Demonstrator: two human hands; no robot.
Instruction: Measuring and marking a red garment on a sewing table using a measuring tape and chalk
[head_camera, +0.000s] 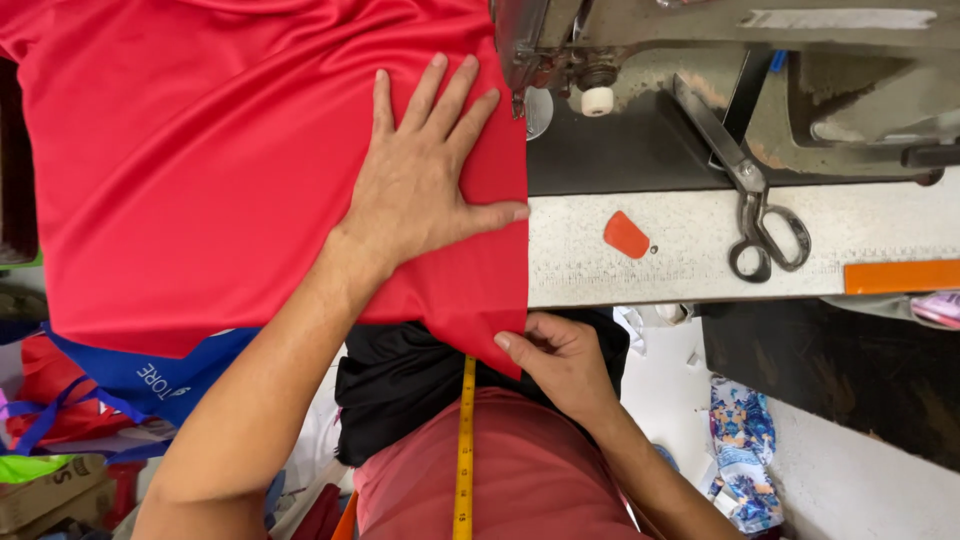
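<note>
Red cloth (200, 170) lies spread over the left part of the worktop (690, 250), its right edge running straight down from the sewing machine (620, 50) to the worktop's near edge and a little over it. The left hand (425, 185) rests flat on the cloth, fingers (430, 95) splayed wide and gripping nothing; the palm seems to press the slippery fabric down so it stays smooth and does not slide, with the thumb reaching out to the cloth's edge. The right hand (560, 365) is below the worktop's edge, thumb and forefinger closed in a pinch on the cloth's lower corner, apparently drawing that edge taut and in line.

Just right of the cloth's edge a small orange-red chalk (626, 235) lies on the bare worktop, and farther right are scissors (755, 195), blades pointing up toward the machine, handles toward the person, within easy reach of the right hand. A yellow tape measure (466, 440) hangs down the person's front, over black fabric (400, 385) bunched in the lap. An orange strip (900, 276) marks the worktop's far right edge. Bags (130, 380) and scraps lie on the floor at left.
</note>
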